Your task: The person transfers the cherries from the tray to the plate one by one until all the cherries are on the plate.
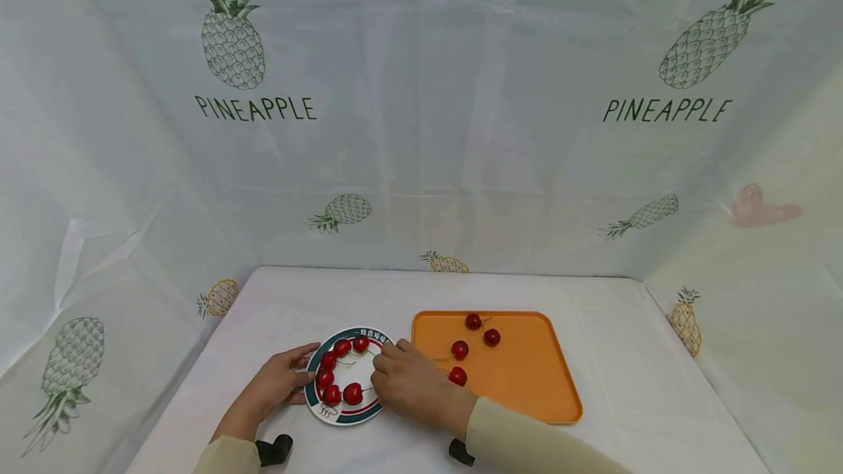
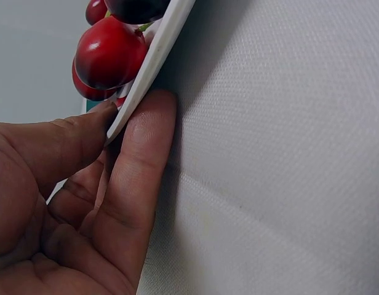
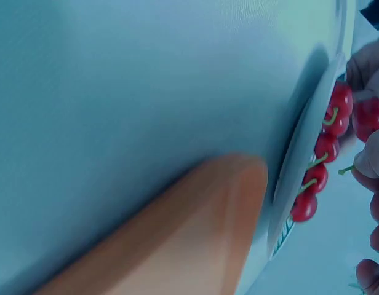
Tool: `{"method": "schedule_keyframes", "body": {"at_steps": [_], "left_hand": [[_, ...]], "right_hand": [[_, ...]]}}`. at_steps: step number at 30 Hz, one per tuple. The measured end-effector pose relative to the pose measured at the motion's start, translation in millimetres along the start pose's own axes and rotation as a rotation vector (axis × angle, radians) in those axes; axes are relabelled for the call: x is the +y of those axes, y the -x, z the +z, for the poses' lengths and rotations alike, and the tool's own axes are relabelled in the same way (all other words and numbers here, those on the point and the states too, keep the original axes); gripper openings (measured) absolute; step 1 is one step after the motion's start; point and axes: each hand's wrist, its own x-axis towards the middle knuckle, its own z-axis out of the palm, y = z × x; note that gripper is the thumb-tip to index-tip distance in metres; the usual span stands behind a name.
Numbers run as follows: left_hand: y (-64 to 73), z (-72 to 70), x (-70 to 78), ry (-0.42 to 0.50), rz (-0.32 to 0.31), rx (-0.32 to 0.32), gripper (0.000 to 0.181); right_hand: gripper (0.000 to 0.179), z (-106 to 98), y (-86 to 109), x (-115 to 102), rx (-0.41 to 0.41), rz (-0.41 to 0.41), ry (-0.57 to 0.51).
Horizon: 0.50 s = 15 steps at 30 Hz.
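A white plate (image 1: 342, 419) with a dark green patterned rim bears several red cherries (image 1: 328, 360) along its left side. My left hand (image 1: 271, 385) grips the plate's left edge; in the left wrist view the thumb (image 2: 72, 138) lies on the rim and a finger (image 2: 143, 141) is under it. Over the plate's right side, my right hand (image 1: 411, 382) pinches the stem of a cherry (image 1: 353, 393). That stem's tip sticks out between the fingers in the right wrist view, beside the held cherry (image 3: 369, 117). Whether this cherry touches the plate is unclear.
An orange tray (image 1: 527, 379) lies right of the plate, close to it, with several cherries (image 1: 492, 336) on its left half. My right forearm crosses the tray's near left corner. Pineapple-printed white curtains (image 1: 461, 130) surround the white table (image 1: 626, 357).
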Motion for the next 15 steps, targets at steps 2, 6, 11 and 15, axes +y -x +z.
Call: {"method": "schedule_keyframes", "body": {"at_steps": [2,6,11,15], "left_hand": [[0.2,-0.4,-0.4,0.003,0.0,0.001,0.063],[0.4,-1.3,-0.6,0.011,-0.004,-0.002,0.063],[0.2,-1.6,-0.6,0.012,-0.007,-0.005,0.063],[0.0,-1.6,-0.3,0.016,-0.009,-0.009,0.063]], "right_hand": [[0.023,2.9,-4.2,-3.8,0.003,-0.027,0.02],[0.018,7.9,-9.4,-9.5,0.018,-0.053,0.052],[0.012,12.1,-12.2,-13.6,0.015,-0.056,0.086],[0.014,14.9,-12.5,-14.9,-0.017,-0.054,0.092]]}}
